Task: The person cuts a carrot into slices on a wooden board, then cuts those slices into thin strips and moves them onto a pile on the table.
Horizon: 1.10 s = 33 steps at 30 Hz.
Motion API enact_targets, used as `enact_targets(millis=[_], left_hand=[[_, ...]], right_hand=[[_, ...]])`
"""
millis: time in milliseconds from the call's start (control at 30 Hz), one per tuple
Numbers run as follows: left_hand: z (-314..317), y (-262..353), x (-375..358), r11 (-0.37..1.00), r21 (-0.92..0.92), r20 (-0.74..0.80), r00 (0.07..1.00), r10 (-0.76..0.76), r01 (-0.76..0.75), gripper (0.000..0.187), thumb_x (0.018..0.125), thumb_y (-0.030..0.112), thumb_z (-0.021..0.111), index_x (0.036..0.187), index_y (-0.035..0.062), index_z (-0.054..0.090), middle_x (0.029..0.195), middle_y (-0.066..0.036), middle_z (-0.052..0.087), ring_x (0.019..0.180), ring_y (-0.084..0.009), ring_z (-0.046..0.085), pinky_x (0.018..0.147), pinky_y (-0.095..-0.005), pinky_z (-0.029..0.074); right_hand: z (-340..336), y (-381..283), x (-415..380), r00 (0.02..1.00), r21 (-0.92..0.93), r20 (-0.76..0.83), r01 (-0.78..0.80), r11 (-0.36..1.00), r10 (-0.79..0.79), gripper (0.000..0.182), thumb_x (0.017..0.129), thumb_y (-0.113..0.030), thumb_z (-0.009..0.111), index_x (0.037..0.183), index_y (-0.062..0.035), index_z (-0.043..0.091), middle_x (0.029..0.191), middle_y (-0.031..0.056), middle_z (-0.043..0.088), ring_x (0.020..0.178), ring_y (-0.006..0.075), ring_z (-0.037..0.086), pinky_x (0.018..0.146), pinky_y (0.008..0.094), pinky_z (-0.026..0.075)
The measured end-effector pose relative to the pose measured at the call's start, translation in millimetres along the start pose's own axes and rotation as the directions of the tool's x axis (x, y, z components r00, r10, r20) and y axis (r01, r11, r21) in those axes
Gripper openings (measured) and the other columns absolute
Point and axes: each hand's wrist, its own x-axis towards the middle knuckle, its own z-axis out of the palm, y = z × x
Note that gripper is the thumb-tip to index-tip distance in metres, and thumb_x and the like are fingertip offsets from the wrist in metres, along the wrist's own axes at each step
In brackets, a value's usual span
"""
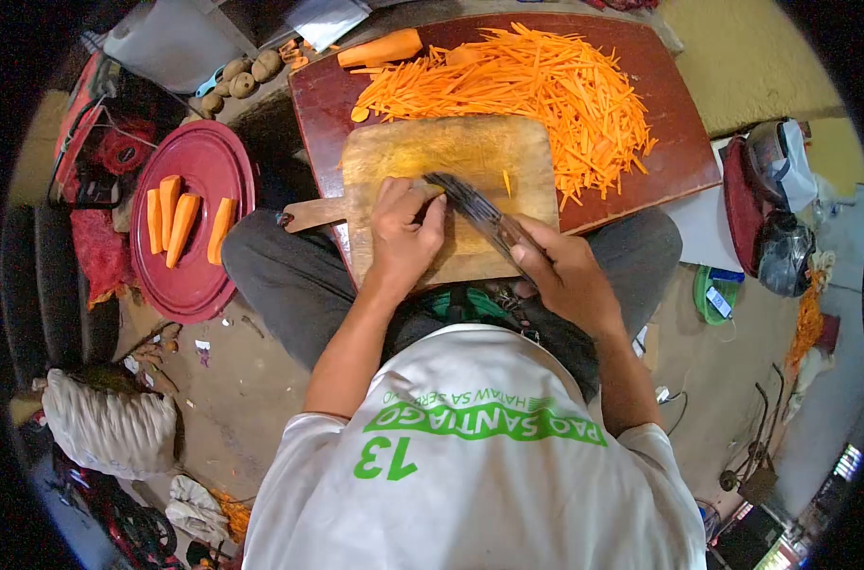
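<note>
A wooden cutting board point(508, 142) with a handle pointing left lies across the front of a dark red table point(679, 152). My right hand point(565, 271) is wrapped round the handle of a dark knife point(470, 204), whose blade slants up and left over the board. My left hand point(406, 228) rests on the board's left half with fingers pressed together beside the blade tip; what they hold is mostly hidden. One thin orange strip point(506, 182) lies right of the knife. Behind the board spreads a large heap of carrot strips point(584, 104), with a thick carrot piece point(383, 47) at its left.
On the left, a round red lid point(180, 290) holds several peeled carrot pieces point(183, 230). Brown round vegetables point(266, 66) lie at the upper left. A green container point(708, 296) stands right of my knee. A white sack point(109, 427) sits at the lower left.
</note>
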Motion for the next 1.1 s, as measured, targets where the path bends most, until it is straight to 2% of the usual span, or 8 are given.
enact_targets(millis=[100,167,233,433,600,733,933,1100], left_hand=[[-2,-4,-2,0.999,0.052,0.039,0.999,0.006,-0.008,0.007,0.082,-0.004,0.076,0.087,-0.0017,0.072,0.084,-0.017,0.061,0.083,-0.0388,0.058,0.074,-0.0480,0.048],[-4,-4,-1,0.995,0.092,0.085,0.996,0.023,-0.031,0.006,0.082,-0.003,0.076,0.086,-0.0015,0.071,0.083,-0.017,0.060,0.083,-0.0390,0.058,0.075,-0.0485,0.048],[-4,0,1,0.993,0.104,0.125,0.991,0.050,-0.064,0.007,0.082,-0.002,0.076,0.085,-0.0014,0.070,0.083,-0.017,0.059,0.084,-0.0391,0.058,0.075,-0.0490,0.048],[-1,2,3,0.981,0.179,0.171,0.984,0.050,-0.081,0.011,0.083,0.003,0.079,0.085,-0.0009,0.069,0.085,-0.018,0.059,0.086,-0.0393,0.058,0.077,-0.0499,0.047],[12,22,41,0.988,0.082,0.160,0.980,0.117,-0.131,0.013,0.083,0.008,0.081,0.088,-0.0003,0.071,0.087,-0.018,0.061,0.087,-0.0402,0.059,0.079,-0.0500,0.047],[38,57,105,0.957,0.003,0.104,0.951,0.290,-0.292,0.027,0.083,0.016,0.087,0.102,-0.0006,0.078,0.104,-0.020,0.069,0.103,-0.0396,0.065,0.092,-0.0466,0.052],[108,58,166,0.918,0.052,0.430,0.839,0.334,-0.392,0.043,0.083,0.026,0.089,0.118,0.0039,0.080,0.119,-0.018,0.070,0.121,-0.0385,0.063,0.105,-0.0508,0.047],[149,24,181,0.840,0.246,0.469,0.818,0.333,-0.484,0.034,0.084,0.026,0.083,0.114,0.0083,0.079,0.118,-0.016,0.070,0.121,-0.0368,0.063,0.100,-0.0565,0.044]], right_hand=[[-15,-5,6,0.991,-0.012,0.038,-0.125,0.992,0.125,0.037,0.109,-0.014,0.060,0.141,0.0036,0.065,0.109,0.0159,0.076,0.102,0.0182,0.071,0.092,0.0349,0.056],[-29,40,17,0.989,-0.178,-0.144,-0.057,0.982,0.032,0.038,0.108,-0.014,0.062,0.141,0.0036,0.066,0.116,0.0167,0.078,0.107,0.0181,0.072,0.097,0.0338,0.056],[-52,61,32,0.967,-0.046,-0.253,0.009,0.999,-0.020,0.037,0.107,-0.023,0.066,0.137,-0.0015,0.070,0.113,0.0216,0.079,0.101,0.0273,0.079,0.091,0.0392,0.059],[-105,69,54,0.899,-0.213,-0.426,0.013,0.977,-0.104,0.038,0.103,-0.021,0.072,0.135,-0.0008,0.072,0.113,0.0213,0.080,0.103,0.0222,0.078,0.091,0.0369,0.059],[-101,50,38,0.847,-0.592,-0.342,0.142,0.793,-0.407,0.041,0.096,-0.019,0.076,0.134,-0.0066,0.072,0.102,0.0197,0.078,0.093,0.0400,0.075,0.080,0.0470,0.061],[-95,31,26,0.853,-0.768,-0.182,0.187,0.612,-0.489,0.042,0.094,-0.014,0.073,0.135,-0.0083,0.068,0.097,0.0155,0.074,0.086,0.0353,0.074,0.074,0.0489,0.059],[-98,17,4,0.878,-0.870,-0.047,0.198,0.452,-0.476,0.050,0.090,-0.009,0.067,0.140,-0.0056,0.064,0.114,0.0172,0.073,0.097,0.0353,0.073,0.082,0.0474,0.060],[-98,28,-5,0.895,-0.858,-0.065,0.176,0.482,-0.442,0.051,0.090,-0.010,0.068,0.141,-0.0054,0.063,0.118,0.0172,0.071,0.102,0.0358,0.072,0.087,0.0469,0.060]])
